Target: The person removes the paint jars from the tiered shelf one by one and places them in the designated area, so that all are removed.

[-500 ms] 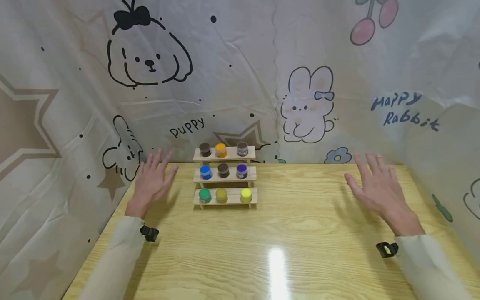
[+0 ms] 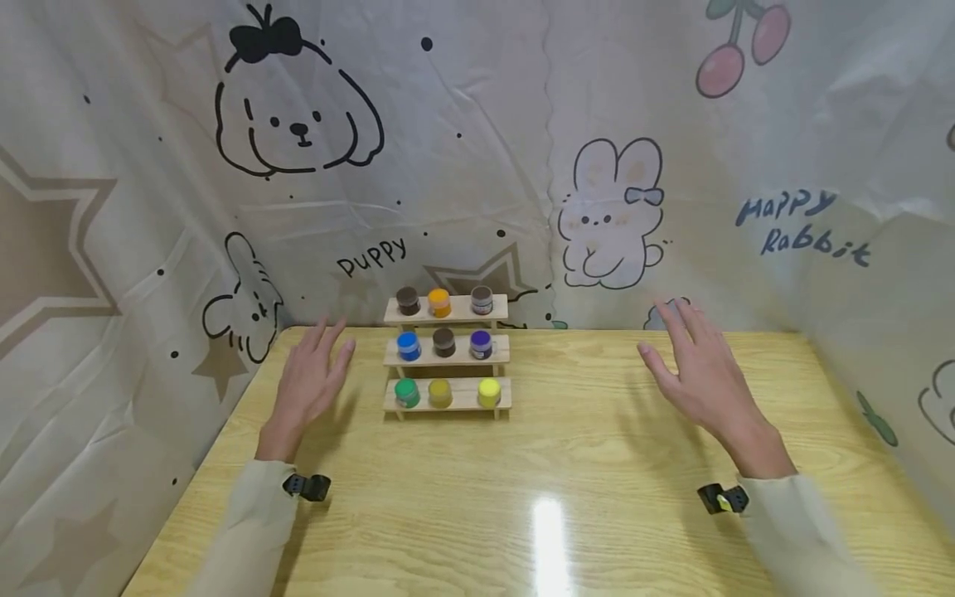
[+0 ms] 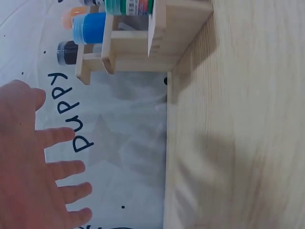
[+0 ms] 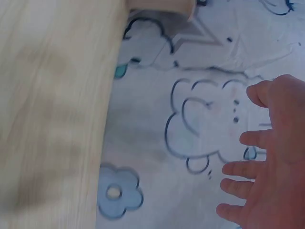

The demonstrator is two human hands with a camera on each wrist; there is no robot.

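A small three-tier wooden stand (image 2: 466,398) bears several little paint jars in three rows. Dark brown, orange (image 2: 439,303) and grey-brown jars are on top. Blue (image 2: 408,346), dark brown and purple (image 2: 481,343) ones fill the middle. Below are green (image 2: 406,392), mustard (image 2: 440,393) and bright yellow (image 2: 489,392) jars. Left of the stand, my left hand (image 2: 307,385) hovers with fingers spread, holding nothing. My right hand (image 2: 705,381) hovers well to the stand's right, its fingers straight and holding nothing. Both hands also show in their wrist views.
The stand rests on a light wooden table (image 2: 448,497) near its back edge. A pale printed curtain (image 2: 477,182) rises behind the table and along both sides. Each wrist wears a small black camera, such as the left camera (image 2: 307,487).
My right hand has moved left, toward the stand. My left hand has shifted slightly toward me and to the right. The jars and stand stay as they were.
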